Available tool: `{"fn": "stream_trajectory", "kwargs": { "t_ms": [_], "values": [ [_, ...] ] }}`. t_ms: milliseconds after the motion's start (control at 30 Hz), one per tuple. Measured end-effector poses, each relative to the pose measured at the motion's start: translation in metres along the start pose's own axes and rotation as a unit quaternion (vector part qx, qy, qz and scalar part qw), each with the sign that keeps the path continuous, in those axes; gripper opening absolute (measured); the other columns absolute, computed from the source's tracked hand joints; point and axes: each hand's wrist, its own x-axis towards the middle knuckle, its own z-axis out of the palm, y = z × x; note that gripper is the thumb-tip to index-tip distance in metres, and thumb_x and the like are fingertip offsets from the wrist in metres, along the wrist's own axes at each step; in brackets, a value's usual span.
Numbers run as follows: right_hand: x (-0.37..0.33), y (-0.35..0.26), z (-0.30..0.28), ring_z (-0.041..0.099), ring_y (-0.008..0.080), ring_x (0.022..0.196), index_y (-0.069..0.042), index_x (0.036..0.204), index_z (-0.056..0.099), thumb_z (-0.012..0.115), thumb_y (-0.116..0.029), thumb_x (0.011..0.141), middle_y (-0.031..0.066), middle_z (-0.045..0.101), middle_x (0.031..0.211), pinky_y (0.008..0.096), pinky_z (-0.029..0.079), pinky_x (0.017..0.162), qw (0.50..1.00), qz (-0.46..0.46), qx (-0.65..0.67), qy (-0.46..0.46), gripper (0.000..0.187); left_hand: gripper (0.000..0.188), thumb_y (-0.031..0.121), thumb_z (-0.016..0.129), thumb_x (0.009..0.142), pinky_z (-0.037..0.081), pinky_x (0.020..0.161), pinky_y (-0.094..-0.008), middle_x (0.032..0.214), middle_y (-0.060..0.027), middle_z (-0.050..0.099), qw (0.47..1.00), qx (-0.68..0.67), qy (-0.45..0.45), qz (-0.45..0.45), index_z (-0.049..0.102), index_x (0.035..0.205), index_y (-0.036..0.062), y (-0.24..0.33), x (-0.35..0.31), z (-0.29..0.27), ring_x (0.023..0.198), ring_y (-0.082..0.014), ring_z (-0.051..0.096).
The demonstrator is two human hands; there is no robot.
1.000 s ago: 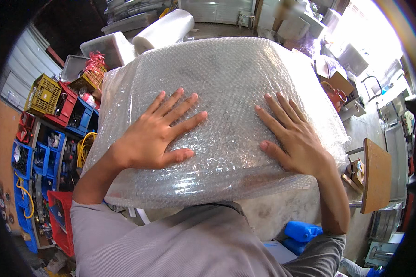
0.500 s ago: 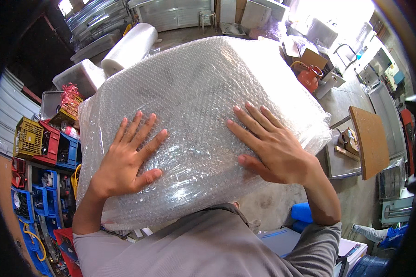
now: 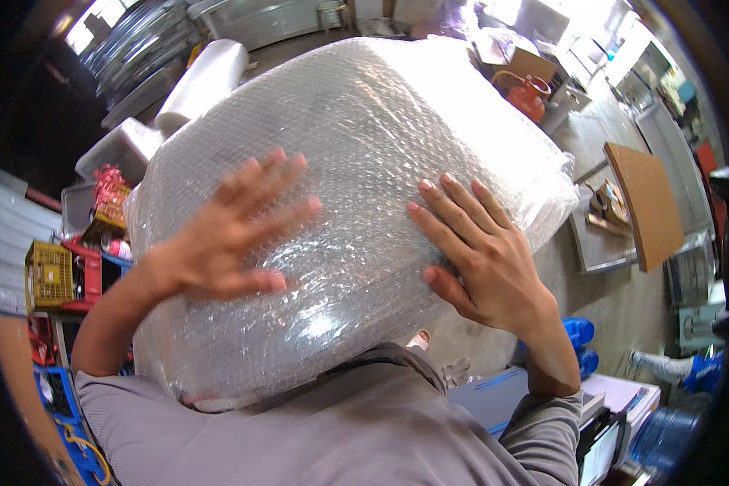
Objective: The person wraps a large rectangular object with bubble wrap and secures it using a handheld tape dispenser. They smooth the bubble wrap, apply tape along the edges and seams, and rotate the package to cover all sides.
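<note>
In front of me stands a large, boxy bundle in clear bubble wrap (image 3: 356, 154), its top shining with glare toward the right. My right hand (image 3: 482, 255) lies on the right part of this wrapped top, fingers spread and pointing away from me. Over the left part is my left hand (image 3: 227, 235), blurred by motion, with its fingers apart and nothing in them; whether it touches the film I cannot tell. The bundle's near edge comes up against the front of my grey shirt. What the wrap encloses cannot be made out.
A white roll (image 3: 206, 81) lies beyond the bundle at the left. Yellow crate (image 3: 49, 275) and blue bins (image 3: 57, 397) line the left side. At right are an orange-red canister (image 3: 530, 97), a brown board (image 3: 644, 206) and blue water jugs (image 3: 664, 437).
My left hand has shifted and turned toward the right, its elbow swinging outward. My right hand stays spread on the wrap. The whole view has tilted slightly.
</note>
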Motion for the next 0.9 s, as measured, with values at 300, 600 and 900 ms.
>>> {"fn": "stream_trajectory", "kwargs": {
  "t_ms": [300, 600, 900],
  "values": [
    [-0.045, -0.044, 0.044, 0.043, 0.0334, 0.145, -0.006, 0.137, 0.062, 0.060, -0.032, 0.097, 0.0148, 0.053, 0.150, 0.0505, 0.028, 0.121, 0.967, 0.146, 0.024, 0.206, 0.049, 0.116, 0.089, 0.039, 0.083, 0.001, 0.124, -0.0585, 0.165, -0.0289, 0.016, 0.992, -0.083, -0.053, 0.080, 0.031, 0.157, -0.0004, 0.032, 0.003, 0.005, 0.154, -0.0462, 0.008],
    [-0.228, -0.163, 0.115, 0.068, 0.0364, 0.096, -0.003, 0.119, 0.068, 0.071, -0.027, 0.093, 0.0173, 0.072, 0.105, 0.0432, 0.053, 0.088, 0.803, 0.512, 0.200, 0.231, 0.036, 0.126, 0.086, 0.047, 0.080, 0.010, 0.124, -0.0571, 0.163, -0.0337, 0.017, 0.988, -0.099, -0.020, 0.117, 0.018, 0.157, -0.0084, 0.052, -0.002, 0.007, 0.152, -0.0485, 0.015],
    [-0.394, -0.355, 0.144, 0.069, 0.0299, 0.076, -0.002, 0.099, 0.070, 0.069, -0.021, 0.094, 0.0139, 0.071, 0.086, 0.0389, 0.053, 0.070, 0.498, 0.777, -0.042, 0.384, 0.020, 0.109, 0.074, 0.052, 0.090, 0.017, 0.121, -0.0613, 0.164, -0.0301, 0.017, 0.972, -0.122, 0.044, 0.194, 0.015, 0.161, -0.0005, 0.064, -0.011, 0.018, 0.152, -0.0477, 0.017]
  ]
}}
